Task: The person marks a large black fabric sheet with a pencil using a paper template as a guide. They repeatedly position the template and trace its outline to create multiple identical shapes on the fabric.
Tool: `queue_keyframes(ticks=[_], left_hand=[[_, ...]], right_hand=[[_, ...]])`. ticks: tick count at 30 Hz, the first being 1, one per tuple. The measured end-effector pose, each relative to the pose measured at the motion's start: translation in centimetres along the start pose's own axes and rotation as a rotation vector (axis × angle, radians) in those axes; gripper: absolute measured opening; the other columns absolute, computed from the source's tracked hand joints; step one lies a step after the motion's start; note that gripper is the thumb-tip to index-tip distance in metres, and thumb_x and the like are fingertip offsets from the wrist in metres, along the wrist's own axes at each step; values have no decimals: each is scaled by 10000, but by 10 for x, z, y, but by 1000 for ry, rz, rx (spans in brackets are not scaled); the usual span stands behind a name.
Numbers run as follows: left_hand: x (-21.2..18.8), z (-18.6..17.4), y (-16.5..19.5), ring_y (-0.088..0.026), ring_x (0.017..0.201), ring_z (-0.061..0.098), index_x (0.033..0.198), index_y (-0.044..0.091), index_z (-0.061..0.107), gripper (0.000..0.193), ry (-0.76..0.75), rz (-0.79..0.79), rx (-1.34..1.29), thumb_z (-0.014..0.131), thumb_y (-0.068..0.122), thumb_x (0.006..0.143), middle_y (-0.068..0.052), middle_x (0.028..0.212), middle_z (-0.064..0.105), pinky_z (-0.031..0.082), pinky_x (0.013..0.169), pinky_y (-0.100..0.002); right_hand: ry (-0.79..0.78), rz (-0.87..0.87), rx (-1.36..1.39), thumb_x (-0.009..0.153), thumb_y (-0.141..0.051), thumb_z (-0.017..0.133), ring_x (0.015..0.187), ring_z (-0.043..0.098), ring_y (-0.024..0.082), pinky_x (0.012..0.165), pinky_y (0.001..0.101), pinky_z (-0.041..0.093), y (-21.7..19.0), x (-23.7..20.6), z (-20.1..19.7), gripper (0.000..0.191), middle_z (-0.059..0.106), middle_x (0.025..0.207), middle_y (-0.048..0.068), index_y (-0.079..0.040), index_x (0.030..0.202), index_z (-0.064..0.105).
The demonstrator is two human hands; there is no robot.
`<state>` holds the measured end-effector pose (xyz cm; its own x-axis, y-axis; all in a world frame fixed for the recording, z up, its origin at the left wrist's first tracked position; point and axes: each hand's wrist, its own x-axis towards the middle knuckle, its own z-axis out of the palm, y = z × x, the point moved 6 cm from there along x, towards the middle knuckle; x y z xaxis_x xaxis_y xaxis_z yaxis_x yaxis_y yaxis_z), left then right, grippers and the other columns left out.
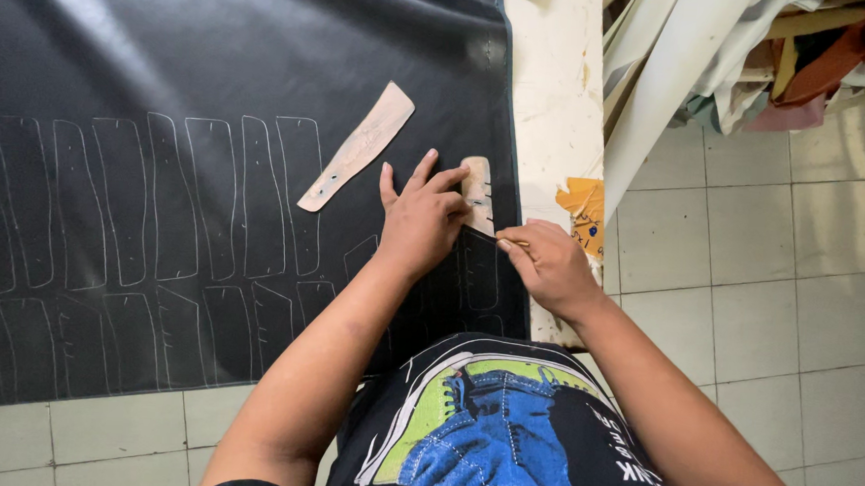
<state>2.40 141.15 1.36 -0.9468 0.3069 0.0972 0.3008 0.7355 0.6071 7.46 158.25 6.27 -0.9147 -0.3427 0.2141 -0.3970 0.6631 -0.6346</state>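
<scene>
A large black leather-like sheet (165, 81) lies spread over a table, marked with several rows of pale traced outlines. My left hand (422, 218) presses flat with spread fingers on a tan cardboard template (477, 188) near the sheet's right edge. My right hand (548, 264) pinches a thin marking pen, its tip at the template's lower edge. A second, longer tan template (359, 145) lies loose on the sheet, up and to the left of my left hand.
The cream table top (554, 92) shows bare right of the sheet, with an orange scrap (584, 207) at its edge. Leather and fabric pieces (807, 56) pile on a rack at top right. Pale floor tiles (776, 271) lie below.
</scene>
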Motion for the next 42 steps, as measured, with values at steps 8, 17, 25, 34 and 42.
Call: queue_keyframes(ticks=[8,17,25,34,42], left_hand=[[-1,-3,-1,-267,1481,369,867,190,779,45,4,0,-30,759,208,830,85,1413,606,55,1167,-728],[-3,-4,-2,-266,1482,379,852,174,768,46,20,9,-65,769,214,830,87,1411,614,53,1176,-718],[-2,-4,-3,-264,1476,385,856,178,763,50,34,18,-81,768,192,808,87,1407,617,51,1173,-719],[-4,-6,-4,-272,1488,393,979,168,690,157,52,48,-54,765,187,842,93,1430,601,57,1185,-703],[-13,-4,-39,-276,1427,465,1318,131,548,418,252,-87,-438,659,56,922,-55,1417,589,264,1218,-570]], right_hand=[[-5,-61,35,917,-88,702,969,694,365,948,420,543,-2,16,19,158,740,989,158,-30,1054,756],[39,225,129,972,-139,653,931,729,278,837,365,567,16,29,4,183,753,1003,153,-12,1068,745],[20,138,62,980,-148,653,933,713,293,844,369,551,13,34,10,176,752,991,134,-19,1045,754],[23,717,574,1038,-182,496,749,697,185,558,273,522,72,16,38,245,711,997,116,21,1070,629],[-147,785,914,989,-131,499,709,704,124,422,208,418,56,17,50,300,740,1122,99,6,1221,632]])
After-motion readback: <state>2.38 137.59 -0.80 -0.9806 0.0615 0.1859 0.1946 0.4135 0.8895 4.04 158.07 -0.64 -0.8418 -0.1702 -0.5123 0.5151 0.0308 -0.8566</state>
